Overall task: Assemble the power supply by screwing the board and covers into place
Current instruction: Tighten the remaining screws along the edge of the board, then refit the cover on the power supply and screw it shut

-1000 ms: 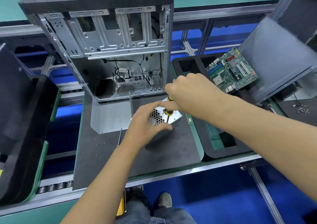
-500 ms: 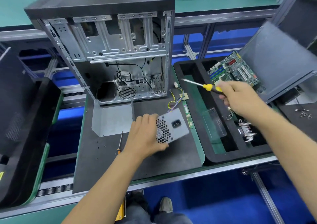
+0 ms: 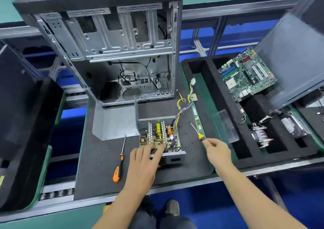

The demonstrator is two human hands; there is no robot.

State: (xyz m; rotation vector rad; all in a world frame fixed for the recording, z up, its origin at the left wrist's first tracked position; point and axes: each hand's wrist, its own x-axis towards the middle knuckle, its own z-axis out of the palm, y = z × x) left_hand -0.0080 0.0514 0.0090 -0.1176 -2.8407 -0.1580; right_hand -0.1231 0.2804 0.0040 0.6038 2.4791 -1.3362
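Note:
The power supply lies on the dark mat, its open top up, so the circuit board with heat sinks and a yellow part shows. Its wire bundle trails off toward the back right. My left hand rests on the unit's near edge, fingers stretched over the board. My right hand grips a small yellow-handled screwdriver, tip pointing up-left, just right of the unit and apart from it. A bent grey metal cover lies to the left of the unit.
An orange-handled screwdriver and a few loose screws lie on the mat to the left. An open PC case stands behind. A black foam tray on the right holds a motherboard, a clear plastic piece and metal parts.
The power supply was turned from its vent face to its open top, board now showing. My right hand lifted the screwdriver off it, swung right, then came down beside the unit.

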